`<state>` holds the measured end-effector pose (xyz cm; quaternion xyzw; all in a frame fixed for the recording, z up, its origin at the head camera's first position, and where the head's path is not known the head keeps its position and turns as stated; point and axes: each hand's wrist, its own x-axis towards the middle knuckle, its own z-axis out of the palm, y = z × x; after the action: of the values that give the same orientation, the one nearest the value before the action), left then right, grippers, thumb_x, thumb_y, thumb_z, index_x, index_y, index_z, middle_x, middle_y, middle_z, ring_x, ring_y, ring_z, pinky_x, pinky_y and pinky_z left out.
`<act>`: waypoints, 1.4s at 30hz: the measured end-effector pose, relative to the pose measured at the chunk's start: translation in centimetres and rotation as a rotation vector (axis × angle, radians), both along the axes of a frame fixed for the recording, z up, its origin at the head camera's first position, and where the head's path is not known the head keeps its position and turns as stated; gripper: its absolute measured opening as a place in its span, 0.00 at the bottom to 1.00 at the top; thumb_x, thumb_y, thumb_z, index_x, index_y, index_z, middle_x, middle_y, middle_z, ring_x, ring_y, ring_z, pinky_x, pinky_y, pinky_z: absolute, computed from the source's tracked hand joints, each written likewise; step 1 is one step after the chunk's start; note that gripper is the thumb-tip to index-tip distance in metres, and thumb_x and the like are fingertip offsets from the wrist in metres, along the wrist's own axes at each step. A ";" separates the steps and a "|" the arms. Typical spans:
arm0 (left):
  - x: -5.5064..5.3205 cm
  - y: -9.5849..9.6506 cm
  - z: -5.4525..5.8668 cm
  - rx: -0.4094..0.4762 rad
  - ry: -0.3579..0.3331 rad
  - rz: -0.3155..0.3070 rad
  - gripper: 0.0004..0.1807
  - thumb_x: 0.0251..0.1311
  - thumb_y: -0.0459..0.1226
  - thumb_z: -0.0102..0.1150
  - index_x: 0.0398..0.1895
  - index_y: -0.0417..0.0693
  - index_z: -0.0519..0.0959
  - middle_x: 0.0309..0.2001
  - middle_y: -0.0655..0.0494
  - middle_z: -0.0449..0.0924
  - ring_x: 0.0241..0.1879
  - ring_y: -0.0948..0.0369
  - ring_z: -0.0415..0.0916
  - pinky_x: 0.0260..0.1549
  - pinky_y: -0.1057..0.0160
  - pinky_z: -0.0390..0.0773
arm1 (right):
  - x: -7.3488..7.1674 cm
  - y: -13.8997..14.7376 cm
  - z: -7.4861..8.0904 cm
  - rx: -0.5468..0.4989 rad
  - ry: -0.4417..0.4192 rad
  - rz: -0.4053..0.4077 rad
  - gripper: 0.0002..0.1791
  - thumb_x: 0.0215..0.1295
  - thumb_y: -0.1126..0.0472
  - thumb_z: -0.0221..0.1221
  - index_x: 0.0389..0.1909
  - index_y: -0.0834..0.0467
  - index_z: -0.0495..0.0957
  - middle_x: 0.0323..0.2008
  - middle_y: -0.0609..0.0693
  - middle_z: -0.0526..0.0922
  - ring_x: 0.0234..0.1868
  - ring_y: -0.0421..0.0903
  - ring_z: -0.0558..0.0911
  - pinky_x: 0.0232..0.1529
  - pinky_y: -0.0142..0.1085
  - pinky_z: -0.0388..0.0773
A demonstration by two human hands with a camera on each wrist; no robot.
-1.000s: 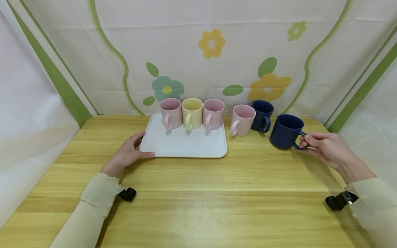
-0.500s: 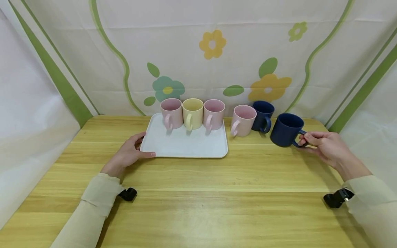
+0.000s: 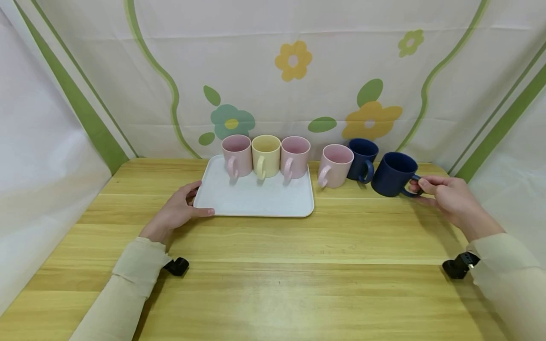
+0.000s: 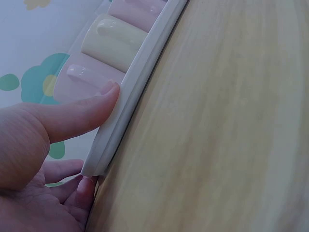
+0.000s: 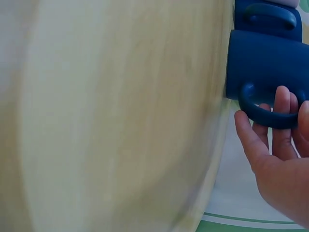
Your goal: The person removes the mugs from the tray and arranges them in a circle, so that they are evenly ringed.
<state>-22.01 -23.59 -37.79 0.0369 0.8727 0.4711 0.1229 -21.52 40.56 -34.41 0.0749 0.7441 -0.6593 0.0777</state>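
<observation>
My right hand [image 3: 450, 198] pinches the handle of a dark blue mug [image 3: 390, 175], which stands upright at the right end of the row. In the right wrist view, fingers pass through the handle loop of this mug [image 5: 265, 63]. Close to its left are a second dark blue mug [image 3: 361, 158] and a pink mug [image 3: 335, 166]. My left hand [image 3: 174, 208] holds the front-left corner of a white tray [image 3: 256, 201], thumb along the front rim and fingers at the left side. Along the tray's back stand a pink mug [image 3: 237, 156], a yellow mug [image 3: 266, 157] and another pink mug [image 3: 295, 158].
Everything stands on a light wooden table [image 3: 277, 265]. A white curtain [image 3: 256, 71] with printed flowers hangs directly behind the mugs, and white cloth also closes off both sides. A gap of bare wood separates the tray from the right-hand pink mug.
My right hand has moved the held blue mug slightly back, nearer the second blue mug. The left hand and the tray hold still, apart from a small shift of the view.
</observation>
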 end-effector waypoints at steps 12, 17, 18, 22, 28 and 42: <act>0.1 -0.1 0.1 -0.001 -0.007 0.011 0.61 0.51 0.46 0.75 0.80 0.44 0.43 0.76 0.40 0.52 0.71 0.44 0.56 0.70 0.43 0.60 | -1.0 -0.6 -0.2 -0.062 -0.001 -0.074 0.11 0.66 0.54 0.62 0.46 0.51 0.85 0.38 0.39 0.86 0.46 0.35 0.82 0.44 0.30 0.83; 0.1 -0.1 0.1 -0.005 0.001 0.007 0.60 0.52 0.46 0.75 0.80 0.44 0.44 0.75 0.39 0.54 0.70 0.44 0.58 0.69 0.43 0.61 | -1.2 -1.1 -0.3 -0.153 0.007 -0.146 0.11 0.63 0.55 0.65 0.45 0.50 0.86 0.38 0.40 0.87 0.45 0.36 0.83 0.43 0.32 0.84; 0.1 -0.1 0.1 -0.005 0.002 0.006 0.60 0.52 0.46 0.75 0.80 0.43 0.44 0.75 0.39 0.54 0.70 0.44 0.58 0.69 0.43 0.61 | -1.3 -1.1 -0.3 -0.156 0.010 -0.157 0.11 0.62 0.55 0.65 0.45 0.50 0.86 0.37 0.40 0.87 0.45 0.36 0.83 0.42 0.32 0.84; 0.1 -0.1 0.1 -0.008 0.004 0.005 0.59 0.52 0.45 0.74 0.79 0.43 0.44 0.75 0.39 0.54 0.70 0.44 0.58 0.69 0.43 0.62 | -1.6 -1.4 -0.4 -0.140 0.036 -0.199 0.10 0.62 0.56 0.65 0.44 0.52 0.86 0.35 0.40 0.87 0.41 0.34 0.84 0.39 0.30 0.84; 0.0 0.0 0.1 -0.012 0.000 0.006 0.60 0.52 0.46 0.75 0.80 0.43 0.43 0.77 0.41 0.51 0.72 0.44 0.57 0.69 0.43 0.61 | -1.6 -2.0 0.0 -0.033 0.084 -0.263 0.16 0.59 0.55 0.68 0.48 0.51 0.85 0.33 0.34 0.87 0.36 0.30 0.85 0.35 0.25 0.83; -0.1 0.1 0.0 -0.024 0.007 0.001 0.60 0.52 0.45 0.74 0.79 0.42 0.44 0.77 0.40 0.52 0.71 0.44 0.57 0.69 0.43 0.61 | -1.1 -9.4 3.9 0.089 0.273 -0.407 0.31 0.50 0.51 0.74 0.57 0.55 0.81 0.37 0.33 0.86 0.42 0.29 0.82 0.36 0.18 0.75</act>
<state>-22.15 -23.47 -37.77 0.0367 0.8787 0.4607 0.1200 -22.60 31.17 -30.53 0.1366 0.7456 -0.6320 -0.1613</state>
